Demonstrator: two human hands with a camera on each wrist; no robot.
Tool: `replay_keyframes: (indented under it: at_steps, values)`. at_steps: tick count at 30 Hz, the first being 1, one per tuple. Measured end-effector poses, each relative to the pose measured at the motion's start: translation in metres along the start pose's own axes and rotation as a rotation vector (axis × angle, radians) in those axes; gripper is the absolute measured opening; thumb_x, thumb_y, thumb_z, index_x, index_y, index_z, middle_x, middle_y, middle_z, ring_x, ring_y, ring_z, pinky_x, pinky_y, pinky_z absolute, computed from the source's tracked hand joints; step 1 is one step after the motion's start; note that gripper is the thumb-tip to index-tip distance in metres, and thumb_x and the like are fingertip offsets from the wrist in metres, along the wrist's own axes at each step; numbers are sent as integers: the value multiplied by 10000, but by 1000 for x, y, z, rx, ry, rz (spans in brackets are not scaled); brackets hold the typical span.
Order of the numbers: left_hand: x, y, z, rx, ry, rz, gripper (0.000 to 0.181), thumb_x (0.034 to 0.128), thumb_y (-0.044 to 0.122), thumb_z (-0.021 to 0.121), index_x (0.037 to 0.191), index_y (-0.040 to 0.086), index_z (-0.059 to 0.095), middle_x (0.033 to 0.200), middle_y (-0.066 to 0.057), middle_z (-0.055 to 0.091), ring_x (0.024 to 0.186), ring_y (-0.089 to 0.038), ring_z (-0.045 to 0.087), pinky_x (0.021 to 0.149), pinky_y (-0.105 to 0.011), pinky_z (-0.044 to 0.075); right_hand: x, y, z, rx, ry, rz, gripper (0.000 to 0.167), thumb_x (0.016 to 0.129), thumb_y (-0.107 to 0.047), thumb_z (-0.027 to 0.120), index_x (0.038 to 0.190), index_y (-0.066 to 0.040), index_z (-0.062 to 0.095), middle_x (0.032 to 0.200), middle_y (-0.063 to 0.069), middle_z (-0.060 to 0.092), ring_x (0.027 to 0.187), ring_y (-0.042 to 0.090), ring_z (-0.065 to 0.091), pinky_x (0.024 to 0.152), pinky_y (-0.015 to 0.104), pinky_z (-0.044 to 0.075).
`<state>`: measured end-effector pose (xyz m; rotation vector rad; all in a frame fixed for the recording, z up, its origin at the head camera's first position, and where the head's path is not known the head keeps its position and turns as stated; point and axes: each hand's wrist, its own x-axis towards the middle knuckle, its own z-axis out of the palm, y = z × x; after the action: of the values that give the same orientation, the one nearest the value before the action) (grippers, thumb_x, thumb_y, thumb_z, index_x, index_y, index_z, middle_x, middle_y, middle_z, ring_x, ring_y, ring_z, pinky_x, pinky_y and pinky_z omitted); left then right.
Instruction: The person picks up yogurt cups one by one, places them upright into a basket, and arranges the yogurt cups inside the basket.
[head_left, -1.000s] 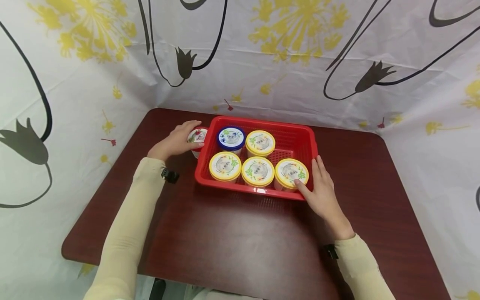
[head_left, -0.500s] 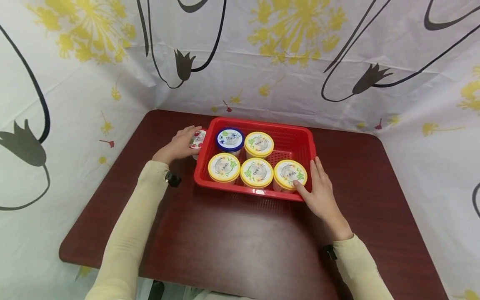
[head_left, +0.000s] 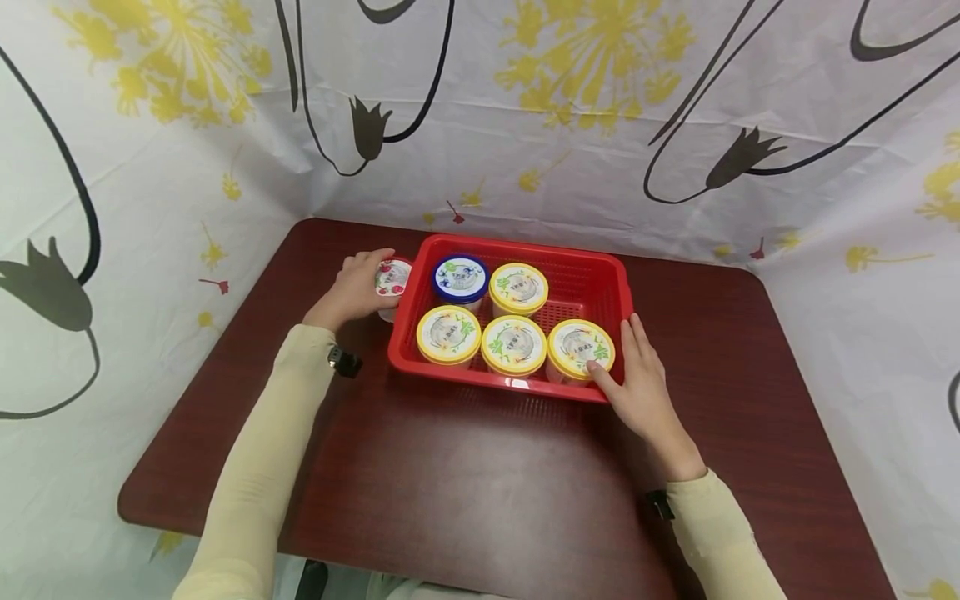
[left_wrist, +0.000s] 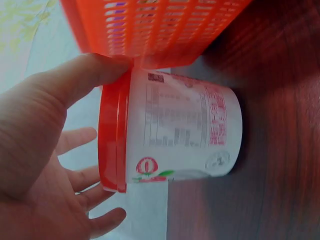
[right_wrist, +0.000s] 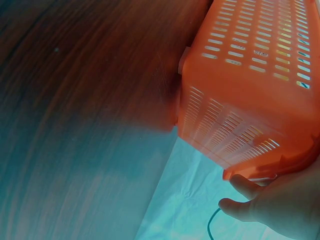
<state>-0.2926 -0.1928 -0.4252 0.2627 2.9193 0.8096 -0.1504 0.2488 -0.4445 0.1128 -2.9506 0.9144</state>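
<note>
A lidded tub with a red rim and cherry pictures stands on the table against the basket's left side. My left hand holds it by the lid, thumb on the near edge; in the left wrist view its red lid lies between thumb and spread fingers. The red plastic basket holds one blue-lidded tub and several yellow-lidded tubs. My right hand grips the basket's right front corner, fingers outside, thumb over the rim at a yellow lid. The right wrist view shows the basket's slotted wall.
The dark reddish-brown table extends around the basket, with its front edge near my body. A white floral cloth hangs behind and at both sides, close to the table's back edge.
The red-lidded tub has turned, so its cherry pictures now lie toward the left. My left hand shifted slightly over its lid and back. My right hand and the basket have stayed in place.
</note>
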Motion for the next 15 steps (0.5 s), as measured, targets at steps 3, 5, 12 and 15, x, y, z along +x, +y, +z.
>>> replay_keyframes:
  at_steps: [3, 5, 12, 15]
  values:
    - [-4, -5, -7, -6, 51, -38, 936, 768, 367, 804, 1530, 134, 312, 1484, -219, 377, 1305, -380, 320, 1093, -611, 343, -1, -1, 0, 3, -3, 2, 931, 939, -462, 596, 1591, -48, 76, 1687, 131, 7, 1479, 485, 176, 1144, 749, 160]
    - [-6, -9, -11, -10, 87, -59, 924, 775, 373, 805, 1524, 133, 320, 1481, -226, 372, 1300, -382, 319, 1078, -606, 344, -1, 0, -1, 2, -3, 6, 934, 939, -463, 595, 1592, -51, 71, 1688, 128, 2, 1478, 486, 176, 1142, 751, 163]
    - [-10, -6, -24, 9, 147, -80, 905, 785, 404, 788, 1515, 125, 331, 1458, -238, 389, 1292, -389, 331, 1053, -606, 370, -1, 1, -2, -2, 4, 2, 930, 940, -454, 596, 1591, -44, 73, 1686, 137, 5, 1478, 488, 173, 1143, 752, 159]
    - [-12, 2, -35, 16, 189, -83, 898, 790, 404, 781, 1514, 119, 333, 1436, -235, 409, 1286, -385, 340, 1046, -609, 383, 0, 0, -1, 3, -2, 2, 934, 940, -462, 595, 1591, -45, 70, 1687, 135, 1, 1479, 490, 171, 1142, 754, 160]
